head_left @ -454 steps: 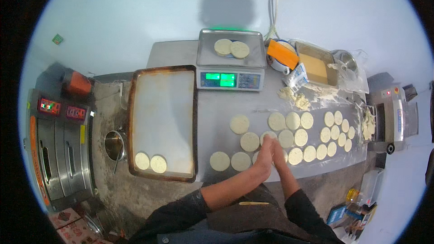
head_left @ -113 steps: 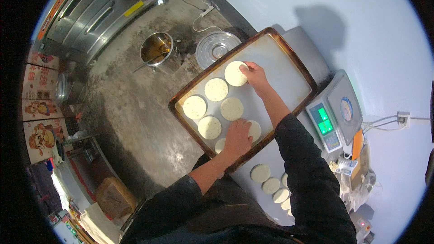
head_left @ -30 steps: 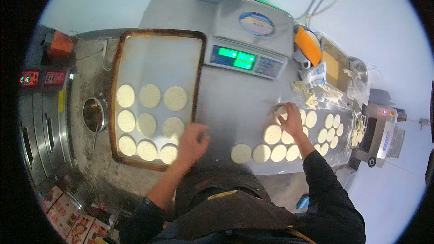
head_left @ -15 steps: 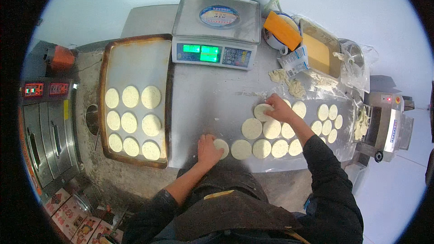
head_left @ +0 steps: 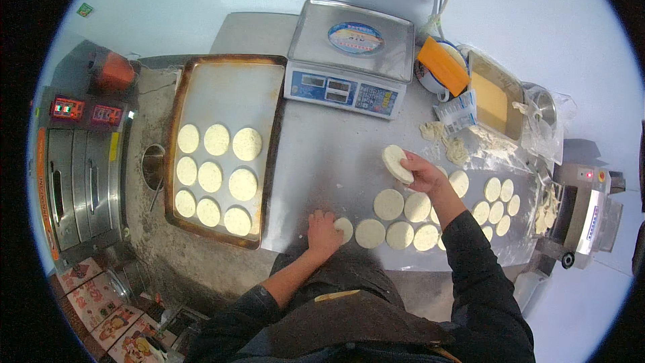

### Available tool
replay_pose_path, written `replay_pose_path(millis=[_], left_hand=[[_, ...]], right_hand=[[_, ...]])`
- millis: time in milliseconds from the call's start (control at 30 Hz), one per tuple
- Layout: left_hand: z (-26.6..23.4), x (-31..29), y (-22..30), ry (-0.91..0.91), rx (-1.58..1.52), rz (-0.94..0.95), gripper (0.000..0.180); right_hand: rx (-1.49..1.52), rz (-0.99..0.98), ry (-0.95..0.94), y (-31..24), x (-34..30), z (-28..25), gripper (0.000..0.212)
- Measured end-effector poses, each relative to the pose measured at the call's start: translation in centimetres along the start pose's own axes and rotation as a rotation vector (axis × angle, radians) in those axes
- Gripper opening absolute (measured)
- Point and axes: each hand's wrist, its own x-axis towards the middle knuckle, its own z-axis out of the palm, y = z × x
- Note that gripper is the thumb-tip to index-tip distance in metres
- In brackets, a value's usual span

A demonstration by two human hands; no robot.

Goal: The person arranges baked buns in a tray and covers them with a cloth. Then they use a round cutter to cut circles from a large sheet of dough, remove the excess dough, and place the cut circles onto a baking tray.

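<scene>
A pale, speckled round dough disc [head_left: 396,165] is lifted off the worktop, tilted, its right edge pinched between the thumb and fingers of my right hand [head_left: 423,173]. My left hand [head_left: 324,234] rests at the table's front edge, fingers curled, gripping the left side of another dough disc [head_left: 344,230]. Between and beyond my hands, several more dough discs [head_left: 388,204] lie in rows on the worktop [head_left: 322,161]. To the left, a dark-rimmed baking tray [head_left: 176,111] carries rows of similar discs on its near part.
A digital scale [head_left: 349,60] stands behind the worktop. Dough scraps [head_left: 455,150], a tub of yellowish stuff [head_left: 494,97] and an orange scraper-like sheet [head_left: 443,66] sit at the back right. Smaller discs [head_left: 496,212] lie near a steel machine [head_left: 581,205]. An oven front [head_left: 77,188] is far left.
My right hand has raised the dough disc from the worktop and tilted it. My left hand stays at its disc. The whole view has shifted, and the scale's green display looks dark now.
</scene>
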Motion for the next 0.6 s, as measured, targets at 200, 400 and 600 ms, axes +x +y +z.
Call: replay_pose_path(millis=[200, 400, 600], left_hand=[[-3.9, 0.6, 0.7, -0.284, -0.374, -0.144, 0.031], [-6.2, 8.4, -3.5, -0.264, -0.898, -0.082, 0.046], [-22.7, 26.6, 2.4, 0.105, -0.781, 0.124, 0.039]], right_hand=[[-0.533, -0.043, 0.214, -9.6, 7.5, 4.8, 0.056], [-0.723, -0.326, 0.466, -20.0, 17.2, 8.8, 0.057], [-1.188, -0.428, 0.816, -21.5, 20.0, 7.2, 0.06]])
